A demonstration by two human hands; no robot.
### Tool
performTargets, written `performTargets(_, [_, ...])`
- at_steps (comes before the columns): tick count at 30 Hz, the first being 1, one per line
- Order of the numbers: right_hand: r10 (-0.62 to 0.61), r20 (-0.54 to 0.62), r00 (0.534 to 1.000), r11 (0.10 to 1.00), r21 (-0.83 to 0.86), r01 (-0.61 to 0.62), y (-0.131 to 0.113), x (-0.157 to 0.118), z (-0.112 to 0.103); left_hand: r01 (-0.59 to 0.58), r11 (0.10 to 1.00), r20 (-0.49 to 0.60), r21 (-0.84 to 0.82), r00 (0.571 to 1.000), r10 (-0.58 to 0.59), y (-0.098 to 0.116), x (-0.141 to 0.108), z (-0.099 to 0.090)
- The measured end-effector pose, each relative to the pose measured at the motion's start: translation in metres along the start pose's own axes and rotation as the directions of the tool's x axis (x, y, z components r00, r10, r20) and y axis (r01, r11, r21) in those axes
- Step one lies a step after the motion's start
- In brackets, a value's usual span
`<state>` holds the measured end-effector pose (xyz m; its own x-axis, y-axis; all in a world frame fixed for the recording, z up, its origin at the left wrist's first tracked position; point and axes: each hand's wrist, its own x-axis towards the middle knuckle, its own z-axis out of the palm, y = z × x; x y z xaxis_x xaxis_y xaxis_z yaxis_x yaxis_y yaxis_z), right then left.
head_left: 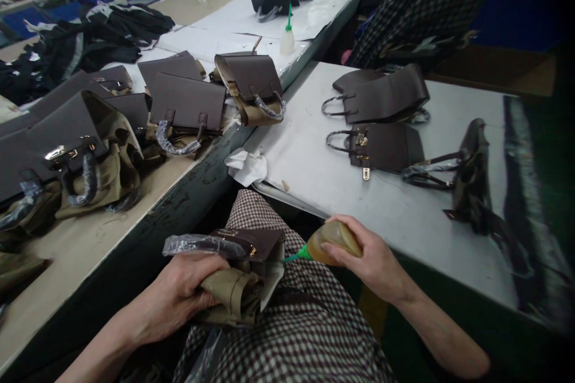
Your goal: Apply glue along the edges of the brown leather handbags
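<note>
Brown bag (pixel 260 254), crinkled handle wrap (pixel 202 245), rounded bottle (pixel 335 243)

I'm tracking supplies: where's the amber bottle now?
Head view: the amber bottle is right of centre, in the right hand, green nozzle toward the brown bag.

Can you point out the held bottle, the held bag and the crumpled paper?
Held bottle (pixel 333 237): head view, on its amber body.
Held bag (pixel 233 288): head view, on its khaki fabric.
Crumpled paper (pixel 247 167): head view, around its middle.
</note>
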<state>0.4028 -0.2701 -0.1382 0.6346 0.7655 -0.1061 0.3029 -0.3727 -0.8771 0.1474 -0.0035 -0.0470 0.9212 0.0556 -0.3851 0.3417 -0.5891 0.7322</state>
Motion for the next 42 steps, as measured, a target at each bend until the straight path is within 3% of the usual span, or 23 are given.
performTargets(6, [0.050,-0.106,0.993,0.999,0.016,-0.049,0.006,-0.001,0.007,0.019,1.000,0.012,-0.014,1.000,-0.019,-0.001,-0.002,0.003])
performTargets(11, [0.078,0.015,0.997,0.994,0.077,-0.079,0.005,-0.004,0.004,0.043,0.999,0.018,-0.022,0.999,-0.042,0.002,-0.002,0.008])
performTargets(17, [0.192,-0.052,0.980,0.965,0.190,-0.179,0.004,-0.013,-0.005,0.114,0.992,0.057,-0.062,0.992,-0.111,0.004,-0.007,0.012])
performTargets(25, [0.072,-0.011,0.997,0.996,-0.060,-0.073,-0.014,-0.021,0.008,0.085,0.995,0.104,0.044,0.991,-0.089,-0.007,-0.017,0.027])
performTargets(28, [0.135,0.059,0.989,0.991,-0.024,-0.134,-0.016,-0.020,0.008,0.066,0.995,0.093,0.077,0.993,-0.073,-0.010,-0.018,0.032])
performTargets(31, [0.258,0.137,0.956,0.956,0.107,-0.274,-0.011,-0.020,0.005,0.075,0.993,0.110,0.088,0.990,-0.084,-0.012,-0.019,0.036])
performTargets(33, [0.317,0.129,0.939,0.920,0.200,-0.338,-0.007,-0.020,0.003,0.083,0.993,0.118,0.081,0.989,-0.092,-0.013,-0.020,0.038])
performTargets(37, [0.339,0.042,0.940,0.896,0.291,-0.336,-0.003,-0.022,0.006,0.080,0.995,0.109,0.058,0.990,-0.086,-0.013,-0.020,0.039])
performTargets(42, [0.356,0.093,0.930,0.904,0.218,-0.368,-0.002,-0.030,0.014,0.083,0.996,0.104,0.042,0.991,-0.087,-0.013,-0.020,0.038])
